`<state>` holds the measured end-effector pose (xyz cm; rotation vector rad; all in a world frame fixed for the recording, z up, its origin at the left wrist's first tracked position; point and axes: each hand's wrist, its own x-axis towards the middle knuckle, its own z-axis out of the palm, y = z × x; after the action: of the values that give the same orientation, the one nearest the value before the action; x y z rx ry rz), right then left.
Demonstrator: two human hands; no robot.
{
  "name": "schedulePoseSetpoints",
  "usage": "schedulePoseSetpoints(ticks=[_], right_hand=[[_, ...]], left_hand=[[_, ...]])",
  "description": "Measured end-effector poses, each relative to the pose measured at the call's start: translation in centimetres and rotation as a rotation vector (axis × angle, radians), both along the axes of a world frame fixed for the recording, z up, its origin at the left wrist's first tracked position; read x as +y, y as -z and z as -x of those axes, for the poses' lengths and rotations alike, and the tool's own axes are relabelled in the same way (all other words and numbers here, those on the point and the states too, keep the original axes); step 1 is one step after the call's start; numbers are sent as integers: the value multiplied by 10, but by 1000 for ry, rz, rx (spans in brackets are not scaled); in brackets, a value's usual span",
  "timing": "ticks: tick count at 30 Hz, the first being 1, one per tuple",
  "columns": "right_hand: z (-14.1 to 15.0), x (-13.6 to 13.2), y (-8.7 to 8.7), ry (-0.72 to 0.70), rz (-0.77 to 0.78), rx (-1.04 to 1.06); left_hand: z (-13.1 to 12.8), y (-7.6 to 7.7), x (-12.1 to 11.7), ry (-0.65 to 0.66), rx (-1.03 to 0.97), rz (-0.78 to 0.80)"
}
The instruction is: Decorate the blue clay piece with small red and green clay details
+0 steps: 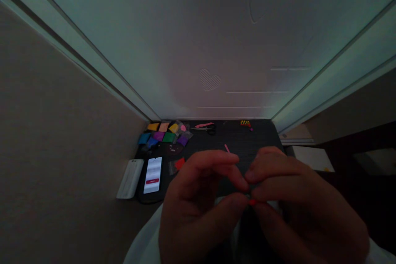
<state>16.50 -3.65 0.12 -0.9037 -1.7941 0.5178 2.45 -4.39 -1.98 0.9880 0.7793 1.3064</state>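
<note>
Close to the camera, my two hands meet at the fingertips over a tiny red piece of modelling clay. My left hand is curled, its thumb and index fingertip brought together at the left side of the red piece. From the right, my right hand pinches the same piece between thumb and fingers. Most of the piece is hidden by the fingertips. Behind my left hand lies an open clear packet with red clay. A thin pink stick lies on the dark table beyond my fingers.
Several coloured clay packets lie at the table's back left. Scissors rest beside a pink strip. A small red-and-yellow dotted item sits at the back. A lit phone and a white object are at left. A white panel rises behind.
</note>
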Motion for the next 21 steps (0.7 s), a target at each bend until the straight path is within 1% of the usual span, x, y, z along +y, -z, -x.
schedulePoseSetpoints(ticks=[7,13,21], right_hand=[[-2,0,-3,2,-25,-49],[-5,1,-3,-14,-56,-119],[-7,2,0,-15,-81,-137]], left_hand=[[1,3,1,124,-148,101],[2,4,1,141,-173,116],[-1,3,2,160,-204,149]])
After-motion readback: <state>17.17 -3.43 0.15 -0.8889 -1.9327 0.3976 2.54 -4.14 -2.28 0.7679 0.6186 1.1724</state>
